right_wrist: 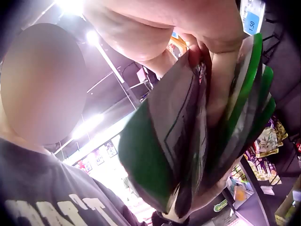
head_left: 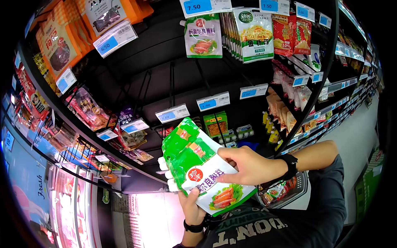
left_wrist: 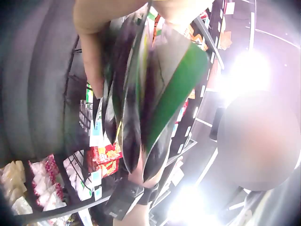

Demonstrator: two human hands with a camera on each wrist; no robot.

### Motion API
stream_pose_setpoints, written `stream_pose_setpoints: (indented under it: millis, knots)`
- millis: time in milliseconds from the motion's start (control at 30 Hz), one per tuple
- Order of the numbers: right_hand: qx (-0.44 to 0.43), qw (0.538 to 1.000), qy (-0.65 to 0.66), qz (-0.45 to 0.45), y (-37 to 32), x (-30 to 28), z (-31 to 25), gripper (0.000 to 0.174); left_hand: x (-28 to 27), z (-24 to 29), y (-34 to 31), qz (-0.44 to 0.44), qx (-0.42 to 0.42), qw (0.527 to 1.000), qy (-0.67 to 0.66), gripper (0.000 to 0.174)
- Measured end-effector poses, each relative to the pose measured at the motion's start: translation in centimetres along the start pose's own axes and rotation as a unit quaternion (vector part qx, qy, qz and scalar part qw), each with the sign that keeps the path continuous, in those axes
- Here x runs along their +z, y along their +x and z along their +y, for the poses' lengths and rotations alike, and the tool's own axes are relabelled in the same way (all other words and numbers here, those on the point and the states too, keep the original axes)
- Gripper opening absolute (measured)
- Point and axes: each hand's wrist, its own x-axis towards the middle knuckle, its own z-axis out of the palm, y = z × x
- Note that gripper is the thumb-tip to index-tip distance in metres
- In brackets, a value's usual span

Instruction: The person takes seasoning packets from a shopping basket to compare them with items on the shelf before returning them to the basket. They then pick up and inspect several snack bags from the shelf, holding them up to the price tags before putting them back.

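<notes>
A stack of green and white seasoning pouches [head_left: 206,173] is held in front of the shelf, tilted, with the printed front facing up. The left hand [head_left: 192,207] grips the stack from below, its thumb on the front near the lower left edge and its fingers spread behind. Across the right side of the pouches lies the right hand [head_left: 252,166], thumb and fingers pinching them. In the left wrist view the pouches [left_wrist: 155,94] fan apart at their edges. The right wrist view shows several pouches [right_wrist: 155,136] with fingers of the right hand [right_wrist: 207,28] between them.
A similar pouch [head_left: 202,36] hangs on an upper hook, beside white and green packets [head_left: 253,37]. Bare hooks and price tags [head_left: 213,101] stand behind the hands. A shopping basket [head_left: 304,194] with packets is at the lower right. A lit cooler [head_left: 68,198] stands lower left.
</notes>
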Motion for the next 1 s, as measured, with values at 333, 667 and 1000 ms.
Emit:
stream_pose_setpoints:
  millis: [333,667,1000]
  knots:
    - [0.026,0.967,0.253,0.017,1.0,0.1,1.1,0.027,-1.8,-0.6,0.6,-0.003,-0.053,0.993,-0.105,0.047]
    - [-0.014,0.964,0.263,0.043,1.0,2.1,1.8,0.056,0.3,0.5,0.1,0.104,0.052,0.993,0.012,0.032]
    - [-0.028,0.982,0.178,0.050,0.6,2.4,1.9,0.034,0.2,-0.3,0.4,0.072,0.059,0.993,-0.073,0.036]
